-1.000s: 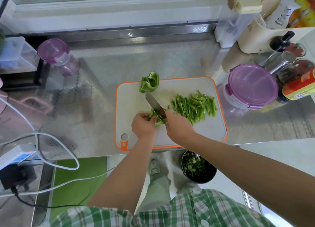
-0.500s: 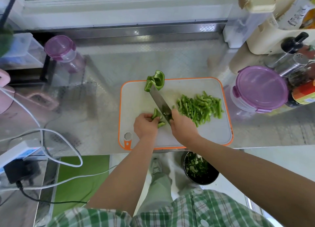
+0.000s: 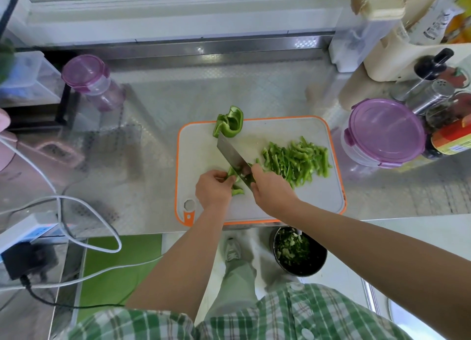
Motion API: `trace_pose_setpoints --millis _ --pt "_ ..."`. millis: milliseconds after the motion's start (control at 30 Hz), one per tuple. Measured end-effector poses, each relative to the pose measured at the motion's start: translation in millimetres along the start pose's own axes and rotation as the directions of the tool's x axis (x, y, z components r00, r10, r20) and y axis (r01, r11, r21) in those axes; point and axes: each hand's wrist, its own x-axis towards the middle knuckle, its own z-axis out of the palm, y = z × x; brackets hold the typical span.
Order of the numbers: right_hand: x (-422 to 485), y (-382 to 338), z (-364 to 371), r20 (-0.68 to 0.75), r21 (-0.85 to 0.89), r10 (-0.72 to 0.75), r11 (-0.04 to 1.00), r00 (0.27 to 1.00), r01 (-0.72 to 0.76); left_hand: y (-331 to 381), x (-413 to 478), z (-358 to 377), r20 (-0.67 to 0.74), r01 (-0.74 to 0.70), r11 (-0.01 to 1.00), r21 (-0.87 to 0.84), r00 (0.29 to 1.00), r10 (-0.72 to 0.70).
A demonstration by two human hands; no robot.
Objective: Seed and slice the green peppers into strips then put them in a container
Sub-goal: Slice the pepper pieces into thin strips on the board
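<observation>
L hand [image 3: 212, 190] fingers curled, pinning pepper piece [image 3: 237, 191] on board [image 3: 198, 148], front-centre. R hand [image 3: 270, 190] wrapped round knife [image 3: 232, 156], blade on the piece. Piece is light, waxy, curved, so prob. slips: hold flat, fingertips tucked. Beside it to the right, cut strips [image 3: 297, 161]; uncut half [image 3: 229, 123] at back edge.

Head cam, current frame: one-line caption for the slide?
Right hand slices a pepper piece, held by the left hand, with a knife on the cutting board, beside a pile of strips.
</observation>
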Motion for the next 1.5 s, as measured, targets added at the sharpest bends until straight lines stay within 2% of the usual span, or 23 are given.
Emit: trace_pose_setpoints --millis 233,500,633,800,967,1067,1200,1500 --pt "8.7 -11.1 11.5 0.012 -0.091 0.048 0.995 0.999 -0.047 -1.0 1.8 -0.6 0.023 -0.026 0.998 0.059 0.999 0.024" --pt "13.5 -5.9 14.1 -0.022 -0.024 0.067 0.997 0.997 -0.068 -3.4 2.5 -5.3 0.056 -0.122 0.983 0.139 0.992 0.115" --pt "7.1 4.9 6.6 -0.031 -0.006 0.054 0.998 0.998 -0.055 -3.4 6.0 -3.3 -0.003 -0.204 0.942 0.266 0.977 0.213" --pt "0.5 8.9 1.1 0.017 0.007 0.0 1.0 1.0 0.0 -3.7 -2.9 -1.9 0.048 -0.281 0.877 0.39 0.957 0.285" --pt "-3.2 21.3 -1.3 -0.011 0.052 0.071 0.996 0.997 -0.071 0.0 -1.2 1.8 0.076 -0.323 0.878 0.352 0.945 0.317" --pt "-8.2 26.6 -4.7 -0.028 0.087 0.055 0.995 0.998 -0.052 1.6 -7.2 8.0 0.105 -0.366 0.859 0.356 0.93 0.353" --pt "-9.7 19.6 -7.9 -0.018 0.071 0.02 0.997 1.0 -0.018 2.2 -9.8 14.6 0.078 -0.34 0.862 0.376 0.938 0.336" --pt "-7.1 11.3 -9.0 -0.016 -0.025 0.037 0.999 0.999 -0.037 1.1 -4.7 14.7 0.103 -0.291 0.894 0.339 0.957 0.273"
